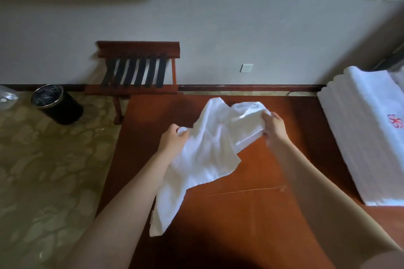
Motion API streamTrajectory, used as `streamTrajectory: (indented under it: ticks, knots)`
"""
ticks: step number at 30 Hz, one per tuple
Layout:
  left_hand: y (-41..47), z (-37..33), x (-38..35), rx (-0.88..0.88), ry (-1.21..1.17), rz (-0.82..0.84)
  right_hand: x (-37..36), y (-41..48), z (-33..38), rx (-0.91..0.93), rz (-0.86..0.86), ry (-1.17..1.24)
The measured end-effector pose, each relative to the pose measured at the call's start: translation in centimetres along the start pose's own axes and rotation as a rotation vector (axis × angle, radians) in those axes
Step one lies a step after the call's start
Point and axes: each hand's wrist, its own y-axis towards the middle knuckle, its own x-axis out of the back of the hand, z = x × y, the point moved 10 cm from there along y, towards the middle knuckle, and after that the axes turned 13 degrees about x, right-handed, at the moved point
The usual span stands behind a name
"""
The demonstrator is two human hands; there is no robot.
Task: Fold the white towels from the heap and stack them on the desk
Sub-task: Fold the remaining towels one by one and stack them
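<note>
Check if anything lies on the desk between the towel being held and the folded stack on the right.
Nothing visible does. The left hand and right hand grip the towel over the desk, and only bare wood shows between it and the folded stack.

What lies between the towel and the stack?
Head view: beyond the right hand gripping the towel, only bare desk stretches to the stack.
</note>
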Motion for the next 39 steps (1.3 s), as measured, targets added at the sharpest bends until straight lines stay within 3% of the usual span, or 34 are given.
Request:
streamTrajectory:
  ticks: [4, 7, 9, 13, 15, 22, 28, 32, 35, 39]
  knots:
    - [-2.4, -1.8, -7.0, -0.064, 0.313, 0.239, 7.5, -0.5, -1.8, 0.029, -0.105, -0.191]
    - [-5.4, -2.7, -12.5, -0.194, 0.66, 0.418, 12.0, -1.4, -4.3, -0.004, -0.052, -0.55]
    - [-6.8, -3.1, -14.7, -0.228, 0.736, 0.436, 14.6, -2.4, -6.5, -0.084, 0.005, -0.756]
    - [-7.7, -6.1, -16.3, -0.253, 0.62, 0.31, 19.0, -3.5, -8.9, -0.142, 0.075, -1.054]
    - [-8.0, -7.1, -17.5, -0.24, 0.537, 0.324, 20.8, -3.6, -9.5, -0.158, 0.135, -1.171]
    - [-8.7, -9.1, -23.1, -0.183, 0.392, 0.429, 22.7, -1.7, -11.3, -0.167, 0.444, -1.216]
    - [-8.4, -11.1, -26.3, -0.176, 0.534, 0.271, 19.4, -0.3, -9.8, 0.078, 0.503, -1.075]
    - [-8.4, -10.6, -27.6, -0.173, 0.58, 0.278, 15.3, -2.6, -11.8, 0.126, 0.716, -1.207]
    - [-7.9, -12.0, -23.8, -0.171, 0.447, 0.062, 14.2, -2.5, -12.1, 0.157, 0.702, -1.357]
    - [-7.3, -12.2, -16.2, -0.193, 0.505, -0.267, 14.1, -1.2, -11.8, 0.142, 0.683, -1.238]
